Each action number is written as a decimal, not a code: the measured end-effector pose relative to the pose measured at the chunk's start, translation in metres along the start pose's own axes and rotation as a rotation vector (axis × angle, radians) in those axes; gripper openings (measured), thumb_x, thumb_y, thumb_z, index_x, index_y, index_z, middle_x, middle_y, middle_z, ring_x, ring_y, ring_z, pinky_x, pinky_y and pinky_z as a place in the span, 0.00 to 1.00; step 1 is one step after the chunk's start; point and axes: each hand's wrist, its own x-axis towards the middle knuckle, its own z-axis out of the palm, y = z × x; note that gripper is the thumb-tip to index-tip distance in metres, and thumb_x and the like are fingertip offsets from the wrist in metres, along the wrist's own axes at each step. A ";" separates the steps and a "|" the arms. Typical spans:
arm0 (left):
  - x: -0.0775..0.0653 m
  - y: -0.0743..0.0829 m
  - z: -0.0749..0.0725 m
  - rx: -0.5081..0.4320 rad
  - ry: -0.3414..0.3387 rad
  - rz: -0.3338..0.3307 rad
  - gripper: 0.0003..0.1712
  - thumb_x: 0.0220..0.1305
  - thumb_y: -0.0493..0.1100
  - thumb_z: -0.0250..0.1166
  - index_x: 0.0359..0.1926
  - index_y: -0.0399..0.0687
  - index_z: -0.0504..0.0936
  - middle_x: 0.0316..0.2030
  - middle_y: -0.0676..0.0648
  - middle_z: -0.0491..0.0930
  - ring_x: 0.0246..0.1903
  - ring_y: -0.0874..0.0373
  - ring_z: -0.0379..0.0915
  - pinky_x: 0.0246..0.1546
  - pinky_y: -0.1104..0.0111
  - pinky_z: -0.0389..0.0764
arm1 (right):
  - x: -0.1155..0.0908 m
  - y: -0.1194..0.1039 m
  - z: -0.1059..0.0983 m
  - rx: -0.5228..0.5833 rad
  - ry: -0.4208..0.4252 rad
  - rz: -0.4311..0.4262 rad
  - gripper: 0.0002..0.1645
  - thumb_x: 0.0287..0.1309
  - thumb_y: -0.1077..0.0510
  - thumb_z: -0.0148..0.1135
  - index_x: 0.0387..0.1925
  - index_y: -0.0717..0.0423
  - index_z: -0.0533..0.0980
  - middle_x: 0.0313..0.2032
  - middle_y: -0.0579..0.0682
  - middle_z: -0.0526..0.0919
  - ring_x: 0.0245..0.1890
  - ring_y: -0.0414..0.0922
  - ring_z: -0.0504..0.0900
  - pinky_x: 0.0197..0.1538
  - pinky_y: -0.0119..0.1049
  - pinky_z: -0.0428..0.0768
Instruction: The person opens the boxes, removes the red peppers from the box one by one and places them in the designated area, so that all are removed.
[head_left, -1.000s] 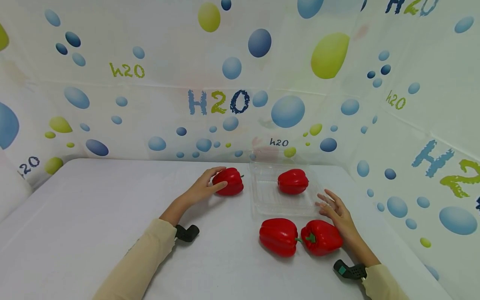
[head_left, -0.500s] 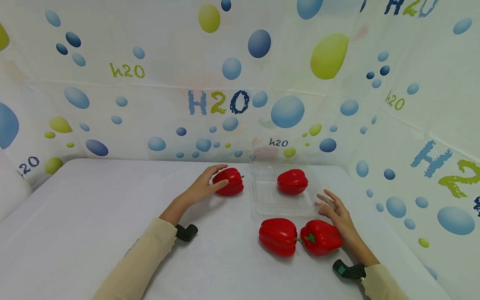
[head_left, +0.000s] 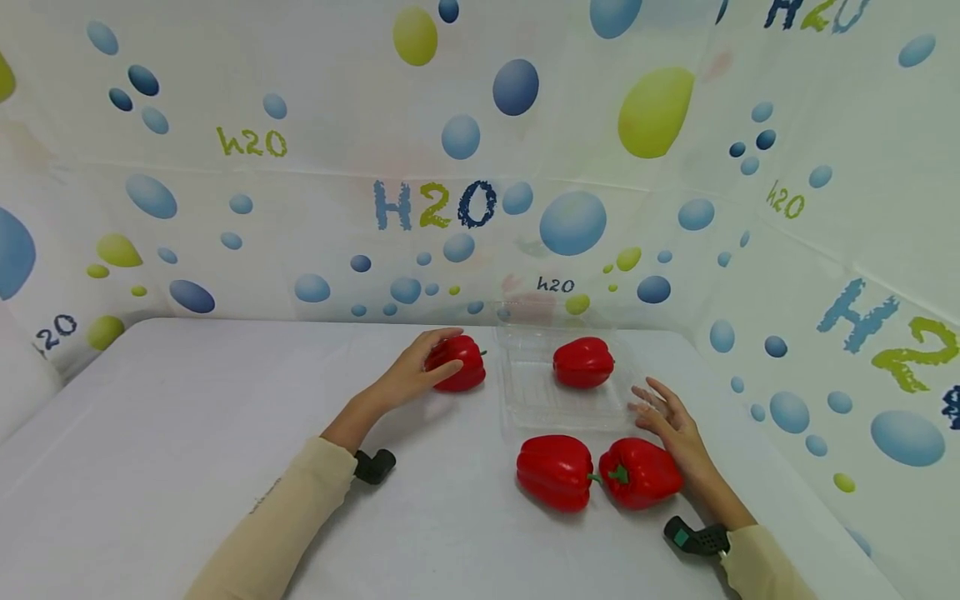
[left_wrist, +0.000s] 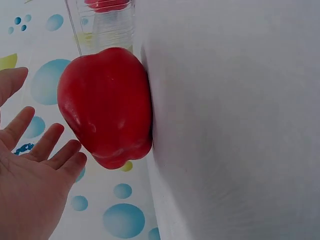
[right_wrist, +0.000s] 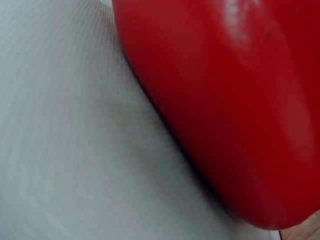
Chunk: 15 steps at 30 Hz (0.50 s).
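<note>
My left hand (head_left: 412, 371) hovers over the left-hand red bell pepper (head_left: 467, 367). In the left wrist view, that hand's spread, fairly straight fingers (left_wrist: 47, 142) are apart from the pepper (left_wrist: 107, 105). A clear plastic container (head_left: 528, 404) stands open beside it, with another red bell pepper (head_left: 583, 363) inside. At the container's right edge is my right hand (head_left: 678, 433), its fingers loosely bent; whether they touch the plastic I cannot tell. Two more red bell peppers, the left one (head_left: 555, 472) and the right one (head_left: 640, 473), lie in front. The right one fills the right wrist view.
A white cloth covers the table (head_left: 225, 400). Behind and to the right hangs a white curtain (head_left: 337, 100) with blue and green drops. The container's raised clear lid leans near the back edge. A black wrist camera (head_left: 375, 467) sits on the left wrist.
The left hand has shifted very slightly to the right over its pepper. The right hand, container and other peppers stay in place; the head view drifts a little.
</note>
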 end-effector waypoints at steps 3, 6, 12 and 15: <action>0.000 0.003 0.001 -0.002 -0.003 0.010 0.34 0.69 0.45 0.61 0.71 0.44 0.59 0.66 0.38 0.63 0.67 0.40 0.57 0.59 0.48 0.73 | 0.000 -0.001 0.000 0.003 -0.002 0.011 0.41 0.72 0.50 0.51 0.76 0.54 0.44 0.72 0.63 0.58 0.51 0.24 0.75 0.52 0.22 0.74; 0.001 0.005 0.003 0.002 -0.011 0.014 0.34 0.69 0.45 0.61 0.71 0.45 0.59 0.66 0.38 0.63 0.66 0.41 0.58 0.58 0.48 0.74 | 0.000 -0.002 0.000 -0.002 0.001 0.019 0.42 0.72 0.49 0.51 0.76 0.53 0.44 0.72 0.61 0.58 0.52 0.24 0.75 0.53 0.22 0.74; 0.001 0.013 0.008 0.012 -0.037 0.042 0.34 0.69 0.45 0.61 0.71 0.46 0.60 0.66 0.38 0.63 0.66 0.41 0.59 0.56 0.50 0.76 | 0.000 -0.001 0.000 0.000 0.005 0.018 0.42 0.72 0.49 0.51 0.76 0.54 0.44 0.72 0.61 0.58 0.52 0.24 0.75 0.53 0.22 0.74; 0.001 0.016 0.010 0.021 -0.050 0.043 0.33 0.69 0.45 0.61 0.71 0.46 0.60 0.66 0.38 0.63 0.65 0.42 0.59 0.56 0.51 0.76 | -0.001 -0.001 0.000 0.003 0.004 0.014 0.42 0.71 0.49 0.51 0.76 0.54 0.44 0.72 0.61 0.58 0.52 0.25 0.75 0.53 0.23 0.74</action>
